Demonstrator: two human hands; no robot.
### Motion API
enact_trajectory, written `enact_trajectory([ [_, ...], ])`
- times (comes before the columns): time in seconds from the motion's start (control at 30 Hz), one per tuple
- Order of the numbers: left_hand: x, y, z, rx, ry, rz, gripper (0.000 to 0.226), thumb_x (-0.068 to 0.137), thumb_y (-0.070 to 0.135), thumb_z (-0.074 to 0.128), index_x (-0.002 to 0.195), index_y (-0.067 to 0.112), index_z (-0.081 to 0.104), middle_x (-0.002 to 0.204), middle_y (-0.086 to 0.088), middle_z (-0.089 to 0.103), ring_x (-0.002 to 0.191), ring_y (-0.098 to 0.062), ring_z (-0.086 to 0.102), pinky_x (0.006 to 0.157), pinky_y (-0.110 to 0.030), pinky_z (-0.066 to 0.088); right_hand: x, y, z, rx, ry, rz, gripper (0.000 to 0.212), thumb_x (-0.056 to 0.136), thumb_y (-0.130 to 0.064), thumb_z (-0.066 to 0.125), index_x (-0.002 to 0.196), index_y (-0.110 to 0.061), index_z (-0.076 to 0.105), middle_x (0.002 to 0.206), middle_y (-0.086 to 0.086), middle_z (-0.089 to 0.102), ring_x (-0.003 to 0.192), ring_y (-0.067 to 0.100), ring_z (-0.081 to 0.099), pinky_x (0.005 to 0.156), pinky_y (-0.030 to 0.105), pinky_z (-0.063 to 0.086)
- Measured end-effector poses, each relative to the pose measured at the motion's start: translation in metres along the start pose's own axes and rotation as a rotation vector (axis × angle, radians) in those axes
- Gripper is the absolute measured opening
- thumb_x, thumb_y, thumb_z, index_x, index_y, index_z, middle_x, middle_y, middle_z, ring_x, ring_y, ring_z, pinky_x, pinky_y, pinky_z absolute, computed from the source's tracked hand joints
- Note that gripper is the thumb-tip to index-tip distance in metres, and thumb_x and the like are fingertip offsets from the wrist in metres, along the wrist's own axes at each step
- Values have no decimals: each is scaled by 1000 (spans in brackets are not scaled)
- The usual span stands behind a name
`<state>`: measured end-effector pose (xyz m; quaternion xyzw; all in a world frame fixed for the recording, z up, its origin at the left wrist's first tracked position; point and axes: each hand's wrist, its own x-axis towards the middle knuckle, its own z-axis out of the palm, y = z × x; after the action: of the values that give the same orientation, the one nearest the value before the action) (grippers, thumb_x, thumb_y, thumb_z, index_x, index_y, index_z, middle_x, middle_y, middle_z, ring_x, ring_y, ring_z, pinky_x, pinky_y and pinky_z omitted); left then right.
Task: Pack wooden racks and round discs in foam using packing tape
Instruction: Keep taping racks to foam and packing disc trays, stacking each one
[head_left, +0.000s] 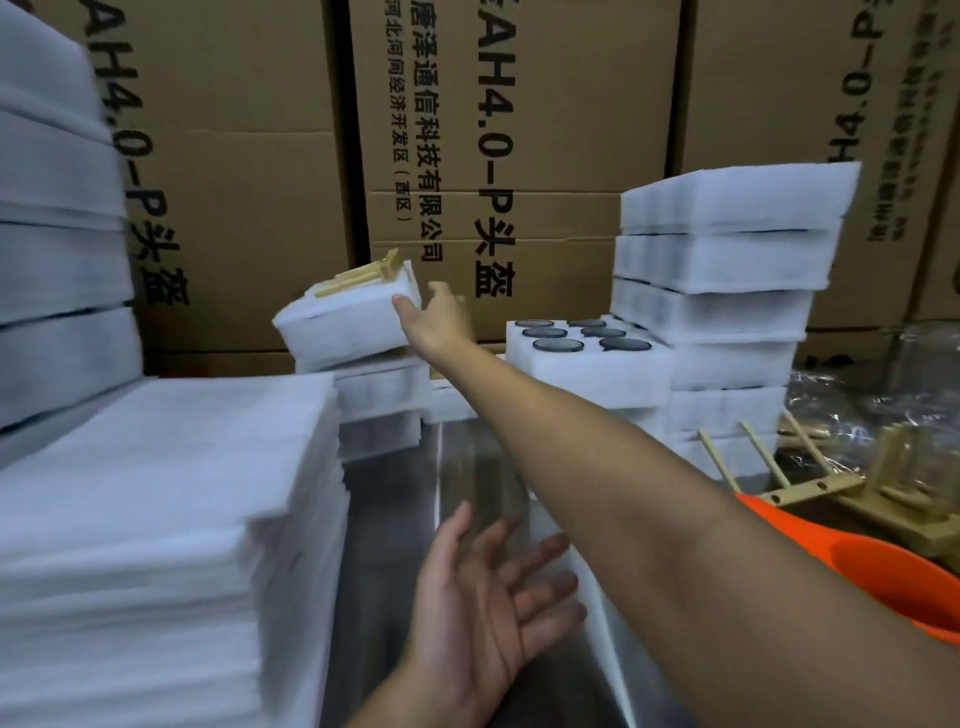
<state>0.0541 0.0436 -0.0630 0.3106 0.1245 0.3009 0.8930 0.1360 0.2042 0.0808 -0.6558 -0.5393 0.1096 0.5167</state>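
My right hand (436, 319) reaches far forward and grips the right end of a white foam block (345, 325), tilted above a low stack of foam. A wooden rack (361, 275) lies in the block's top. My left hand (493, 597) hovers open, palm up, near the bottom centre over the metal table. To the right of the held block stands another foam block (587, 371) with several dark round discs (558, 344) set in its holes.
A thick stack of foam sheets (156, 519) fills the left foreground. Packed foam blocks (727, 291) are piled at the right rear. Loose wooden racks (800, 483) lie on clear film at right, by an orange bowl (883, 566). Cardboard boxes (519, 130) wall the back.
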Motion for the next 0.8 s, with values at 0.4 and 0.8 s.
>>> enact_trajectory([
  [0.4, -4, 0, 7, 226, 93, -23, 62, 70, 46, 48, 120, 11, 57, 92, -14, 70, 58, -22, 61, 52, -27, 47, -49, 66, -137, -1027, -75, 230, 58, 86, -10, 39, 138, -34, 37, 144, 17, 34, 135, 38, 23, 112, 61, 2],
  [0.8, -1, 1, 0, 446, 192, 163, 44, 85, 43, 42, 110, 11, 61, 80, -6, 67, 55, -15, 56, 47, -24, 40, -60, 69, -160, -1102, -169, -109, 58, 80, -8, 46, 131, -34, 38, 124, 6, 58, 122, 28, 47, 109, 49, 13],
])
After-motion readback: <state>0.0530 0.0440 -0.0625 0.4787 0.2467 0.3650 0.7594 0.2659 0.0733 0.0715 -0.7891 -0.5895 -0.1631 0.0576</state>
